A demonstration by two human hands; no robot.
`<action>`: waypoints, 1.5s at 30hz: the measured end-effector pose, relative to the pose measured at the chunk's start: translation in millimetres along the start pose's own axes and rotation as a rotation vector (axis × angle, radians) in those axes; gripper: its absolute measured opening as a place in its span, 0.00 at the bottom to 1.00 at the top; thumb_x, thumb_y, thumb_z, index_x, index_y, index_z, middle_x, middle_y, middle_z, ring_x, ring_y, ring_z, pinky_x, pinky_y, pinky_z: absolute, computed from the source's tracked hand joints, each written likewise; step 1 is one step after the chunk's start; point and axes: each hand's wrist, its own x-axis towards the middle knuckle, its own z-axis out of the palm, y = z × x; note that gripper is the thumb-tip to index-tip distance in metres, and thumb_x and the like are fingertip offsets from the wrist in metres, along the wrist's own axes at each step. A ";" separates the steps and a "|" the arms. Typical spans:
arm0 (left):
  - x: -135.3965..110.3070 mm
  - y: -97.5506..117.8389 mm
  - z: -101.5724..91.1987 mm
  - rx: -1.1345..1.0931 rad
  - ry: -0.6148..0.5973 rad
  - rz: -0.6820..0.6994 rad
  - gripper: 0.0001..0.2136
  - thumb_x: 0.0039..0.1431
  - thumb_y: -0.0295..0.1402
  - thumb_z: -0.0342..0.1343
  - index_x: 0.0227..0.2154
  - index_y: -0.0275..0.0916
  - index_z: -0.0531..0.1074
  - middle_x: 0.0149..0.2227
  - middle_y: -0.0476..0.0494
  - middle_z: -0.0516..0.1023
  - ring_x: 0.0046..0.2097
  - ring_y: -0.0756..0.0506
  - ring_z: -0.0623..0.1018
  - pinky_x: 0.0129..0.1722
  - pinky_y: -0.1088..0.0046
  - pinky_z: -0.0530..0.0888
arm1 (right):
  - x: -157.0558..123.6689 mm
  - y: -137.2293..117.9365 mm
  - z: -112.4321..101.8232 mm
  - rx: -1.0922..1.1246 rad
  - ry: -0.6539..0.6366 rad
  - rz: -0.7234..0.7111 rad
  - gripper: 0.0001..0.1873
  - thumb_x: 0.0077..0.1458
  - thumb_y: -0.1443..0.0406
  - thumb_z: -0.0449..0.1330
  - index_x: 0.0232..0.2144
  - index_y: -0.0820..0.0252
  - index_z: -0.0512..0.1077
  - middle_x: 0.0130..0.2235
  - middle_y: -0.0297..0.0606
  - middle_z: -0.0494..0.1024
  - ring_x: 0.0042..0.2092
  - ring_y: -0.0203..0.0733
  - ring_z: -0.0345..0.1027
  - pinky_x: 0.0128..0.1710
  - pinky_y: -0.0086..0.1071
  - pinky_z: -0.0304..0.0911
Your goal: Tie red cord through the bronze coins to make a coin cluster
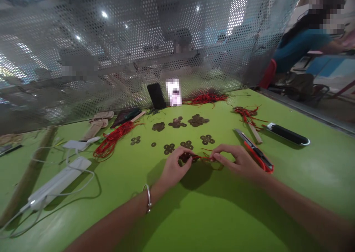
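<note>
Near the middle of the green table, my left hand [175, 167] pinches a small dark cluster of coins, partly hidden behind its fingers. A red cord [203, 157] runs from that cluster across to my right hand [234, 159], whose thumb and fingertips are closed on it. Loose cord ends hang below the right fingertips. Just beyond my hands lie holed coins laid in small groups, one [207, 139] above the cord and another [169, 148] beside my left hand. A box cutter [256, 152] with its blade out lies to the right of my right hand.
Coin piles [197, 120] lie farther back. Red cord bundles [115, 138] are at left and along the perforated metal screen [133, 52]. A phone [156, 95] leans there. A white power strip [61, 181] with cables lies left, a black-handled tool [288, 133] right. Another person sits beyond.
</note>
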 end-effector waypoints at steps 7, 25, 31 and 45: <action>-1.2 -2.4 0.8 -0.063 0.024 -0.044 0.06 0.57 0.33 0.54 0.37 0.40 0.71 0.39 0.45 0.74 0.39 0.49 0.74 0.42 0.63 0.75 | -2.5 0.9 0.6 -0.140 0.180 -0.164 0.07 0.60 0.65 0.55 0.41 0.57 0.70 0.41 0.42 0.75 0.42 0.46 0.69 0.40 0.40 0.68; -1.4 -3.1 -0.3 -0.196 0.026 -0.178 0.07 0.55 0.35 0.56 0.35 0.38 0.72 0.32 0.44 0.75 0.31 0.49 0.73 0.29 0.69 0.74 | -0.2 4.7 32.0 -0.185 0.059 0.081 0.08 0.57 0.61 0.61 0.35 0.61 0.70 0.29 0.37 0.74 0.27 0.40 0.67 0.25 0.33 0.65; -0.4 -5.0 0.5 -0.203 0.039 -0.128 0.05 0.55 0.32 0.55 0.34 0.39 0.71 0.34 0.45 0.75 0.35 0.48 0.73 0.34 0.67 0.74 | 15.9 -2.1 39.8 -0.019 0.041 0.158 0.12 0.59 0.57 0.57 0.37 0.60 0.72 0.34 0.40 0.77 0.33 0.44 0.70 0.32 0.39 0.68; -4.2 3.6 2.2 -0.041 0.070 0.247 0.07 0.54 0.27 0.57 0.37 0.38 0.68 0.36 0.46 0.73 0.38 0.49 0.72 0.38 0.70 0.73 | 12.9 -4.2 40.3 0.180 -0.112 0.308 0.14 0.58 0.54 0.57 0.30 0.58 0.71 0.29 0.35 0.75 0.32 0.42 0.67 0.29 0.33 0.62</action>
